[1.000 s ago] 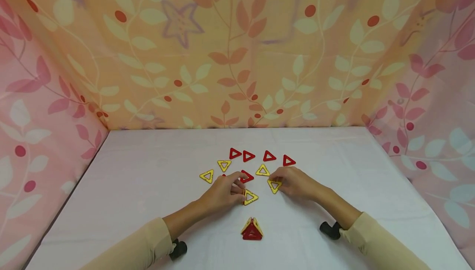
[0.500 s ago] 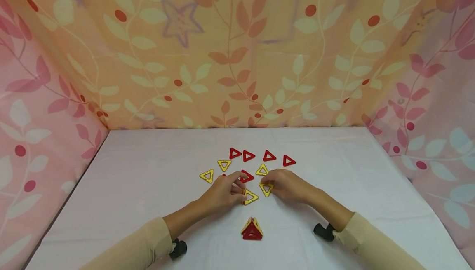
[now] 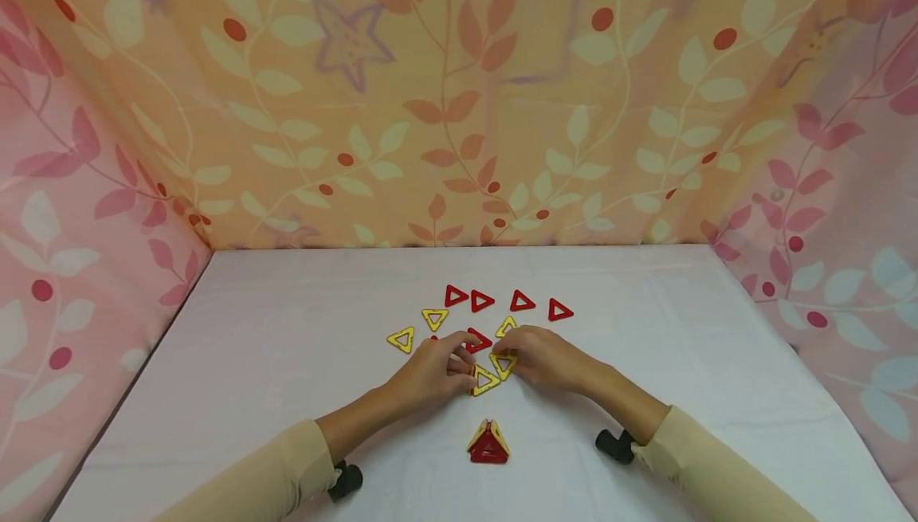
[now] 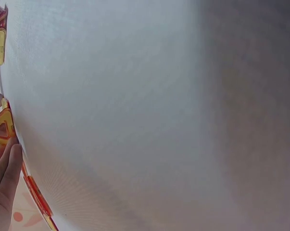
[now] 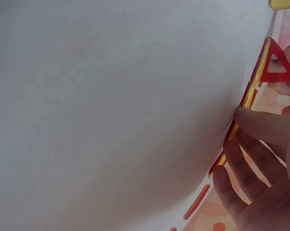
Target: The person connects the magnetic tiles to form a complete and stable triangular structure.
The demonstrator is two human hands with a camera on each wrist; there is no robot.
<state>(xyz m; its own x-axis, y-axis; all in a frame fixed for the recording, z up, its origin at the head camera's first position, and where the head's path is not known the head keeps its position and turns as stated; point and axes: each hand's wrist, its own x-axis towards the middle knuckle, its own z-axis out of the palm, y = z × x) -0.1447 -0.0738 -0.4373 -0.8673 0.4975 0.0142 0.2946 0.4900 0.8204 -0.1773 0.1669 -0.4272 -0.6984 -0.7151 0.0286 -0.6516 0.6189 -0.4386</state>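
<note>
Carefully pinched at its rim between the barely parted fingers of the right hand (image 3: 548,359), a yellow triangle (image 3: 498,366) sits low over the white worktop (image 3: 287,386), just beside a second yellow triangle (image 3: 487,386), though whether the two touch is unclear. Opposite, the left hand (image 3: 430,374) grips a red triangle (image 5: 279,77) upright at that second piece's edge, its fingers closed to a narrow gap. Thin and open-centred, the pieces look light, stiff and rather slick, probably sturdy, and best held by their outer edges.

Room flanks the pyramid (image 3: 488,445); yellow triangles (image 3: 493,380) bar passage between left fingers (image 3: 459,338) and right fingers (image 3: 509,339).
</note>
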